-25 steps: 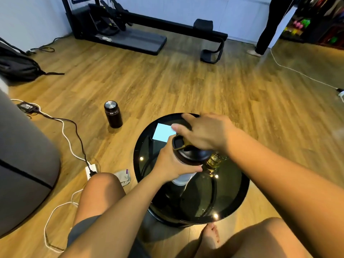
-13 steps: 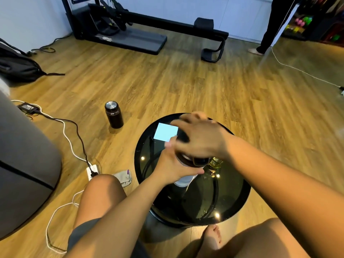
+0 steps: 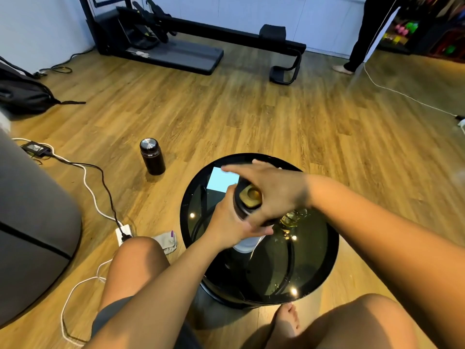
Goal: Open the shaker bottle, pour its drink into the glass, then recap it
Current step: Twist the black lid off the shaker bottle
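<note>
The shaker bottle (image 3: 247, 245) stands upright on the round black glass table (image 3: 317, 268); its white lower body shows below my fingers. My left hand (image 3: 227, 222) wraps around its body. The black lid (image 3: 242, 210) with a yellow-olive flip cap (image 3: 250, 197) sits on top, and my right hand (image 3: 273, 190) lies over the lid's right side with its fingers spread and its thumb against the rim. A clear glass (image 3: 292, 220) holding yellowish liquid stands just right of the bottle, partly hidden under my right hand.
A pale blue card (image 3: 221, 180) lies on the table behind the bottle. On the wood floor are a dark flask (image 3: 152, 157), cables and a power strip (image 3: 124, 231), and a grey cloth (image 3: 166, 241). My bare knees frame the table. A person stands far right.
My right hand has turned on the lid, going from covering it fully to uncovering the yellow-olive flip cap. The left hand keeps its hold on the bottle's body.
</note>
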### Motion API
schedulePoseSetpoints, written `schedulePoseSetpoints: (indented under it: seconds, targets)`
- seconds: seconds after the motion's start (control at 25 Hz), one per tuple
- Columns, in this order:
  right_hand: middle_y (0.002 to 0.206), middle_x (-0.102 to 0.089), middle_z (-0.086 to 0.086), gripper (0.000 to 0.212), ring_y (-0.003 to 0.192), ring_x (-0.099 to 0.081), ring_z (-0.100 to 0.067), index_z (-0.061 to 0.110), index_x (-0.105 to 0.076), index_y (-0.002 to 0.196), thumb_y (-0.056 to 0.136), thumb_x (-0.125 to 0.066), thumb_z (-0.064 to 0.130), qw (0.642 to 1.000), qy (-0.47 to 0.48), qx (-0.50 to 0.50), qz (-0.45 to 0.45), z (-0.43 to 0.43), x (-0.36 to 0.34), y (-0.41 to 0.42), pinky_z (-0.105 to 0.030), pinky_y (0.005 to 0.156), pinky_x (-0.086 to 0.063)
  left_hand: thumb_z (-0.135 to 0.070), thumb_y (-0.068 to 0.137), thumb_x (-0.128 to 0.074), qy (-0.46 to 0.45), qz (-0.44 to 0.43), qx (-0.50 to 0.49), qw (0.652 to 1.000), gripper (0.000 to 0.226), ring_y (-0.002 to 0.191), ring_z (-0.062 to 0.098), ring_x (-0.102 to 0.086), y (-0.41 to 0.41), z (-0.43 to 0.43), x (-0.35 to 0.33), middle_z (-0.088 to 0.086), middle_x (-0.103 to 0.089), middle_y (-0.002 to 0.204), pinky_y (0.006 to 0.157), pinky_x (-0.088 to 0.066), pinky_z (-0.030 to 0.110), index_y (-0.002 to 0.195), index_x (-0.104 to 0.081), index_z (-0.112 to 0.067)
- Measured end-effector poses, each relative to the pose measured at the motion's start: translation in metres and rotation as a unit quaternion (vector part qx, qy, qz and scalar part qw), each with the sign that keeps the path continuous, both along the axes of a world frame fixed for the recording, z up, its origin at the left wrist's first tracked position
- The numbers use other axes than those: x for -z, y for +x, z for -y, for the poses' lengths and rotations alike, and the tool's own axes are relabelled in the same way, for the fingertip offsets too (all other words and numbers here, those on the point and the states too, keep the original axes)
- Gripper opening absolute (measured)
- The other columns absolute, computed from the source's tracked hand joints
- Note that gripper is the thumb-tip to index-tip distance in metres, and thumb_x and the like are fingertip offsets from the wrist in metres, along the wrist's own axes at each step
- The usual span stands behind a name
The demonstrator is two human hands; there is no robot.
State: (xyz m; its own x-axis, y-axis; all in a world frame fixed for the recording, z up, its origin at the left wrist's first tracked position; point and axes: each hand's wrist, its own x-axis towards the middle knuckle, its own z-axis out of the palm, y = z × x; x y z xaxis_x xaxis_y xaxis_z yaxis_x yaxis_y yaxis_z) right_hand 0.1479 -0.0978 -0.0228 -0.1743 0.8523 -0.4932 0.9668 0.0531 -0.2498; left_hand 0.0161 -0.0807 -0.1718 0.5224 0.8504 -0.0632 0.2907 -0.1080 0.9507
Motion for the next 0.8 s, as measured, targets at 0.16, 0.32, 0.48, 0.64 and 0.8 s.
schedulePoseSetpoints:
  seconds: [0.16, 0.32, 0.48, 0.64, 0.8]
  targets:
    - [0.131, -0.062, -0.01, 0.089, 0.123, -0.056, -0.033, 0.022, -0.046, 0.143, 0.087, -0.011, 0.082, 0.965, 0.083, 0.138, 0.206, -0.01, 0.01, -0.013, -0.043, 0.085, -0.044, -0.037, 0.052, -0.101, 0.008, -0.009, -0.011, 1.0, 0.097, 0.11, 0.0, -0.063, -0.001, -0.001, 0.003, -0.015, -0.065, 0.116, 0.086, -0.05, 0.016, 0.129, -0.041, -0.037]
    - [0.131, -0.057, -0.006, 0.062, 0.11, -0.054, -0.027, 0.03, -0.049, 0.136, 0.083, -0.053, 0.062, 0.992, 0.037, 0.05, 0.11, -0.01, 0.022, -0.007, -0.042, 0.091, -0.047, -0.036, 0.051, -0.101, 0.014, -0.005, -0.009, 1.0, 0.094, 0.105, 0.001, -0.065, 0.0, -0.002, 0.005, -0.014, -0.066, 0.112, 0.084, -0.053, 0.014, 0.125, -0.042, -0.033]
    - [0.124, -0.062, 0.015, 0.033, 0.117, -0.055, -0.016, 0.034, -0.07, 0.094, 0.067, -0.069, 0.053, 0.993, 0.088, -0.07, -0.036, -0.004, 0.024, -0.011, -0.047, 0.104, -0.038, -0.045, 0.052, -0.096, 0.022, 0.002, 0.017, 1.0, 0.091, 0.112, 0.004, -0.066, 0.001, -0.002, 0.011, -0.011, -0.068, 0.116, 0.093, -0.055, 0.021, 0.129, -0.055, -0.018]
    - [0.121, -0.064, -0.005, 0.082, 0.119, -0.057, -0.028, 0.027, -0.058, 0.128, 0.083, -0.02, 0.085, 0.984, 0.127, 0.071, 0.106, -0.013, 0.01, -0.001, -0.044, 0.094, -0.046, -0.041, 0.048, -0.1, 0.009, -0.007, -0.013, 1.0, 0.1, 0.111, 0.001, -0.063, 0.002, -0.003, 0.007, -0.016, -0.065, 0.117, 0.088, -0.051, 0.017, 0.132, -0.046, -0.032]
    - [0.115, -0.062, -0.011, 0.08, 0.109, -0.061, -0.033, 0.016, -0.052, 0.132, 0.087, -0.031, 0.079, 0.975, 0.063, 0.102, 0.187, -0.006, 0.02, -0.006, -0.04, 0.082, -0.049, -0.041, 0.048, -0.101, 0.001, -0.006, -0.009, 1.0, 0.101, 0.109, 0.001, -0.065, 0.001, -0.003, 0.008, -0.014, -0.066, 0.117, 0.089, -0.055, 0.019, 0.131, -0.044, -0.031]
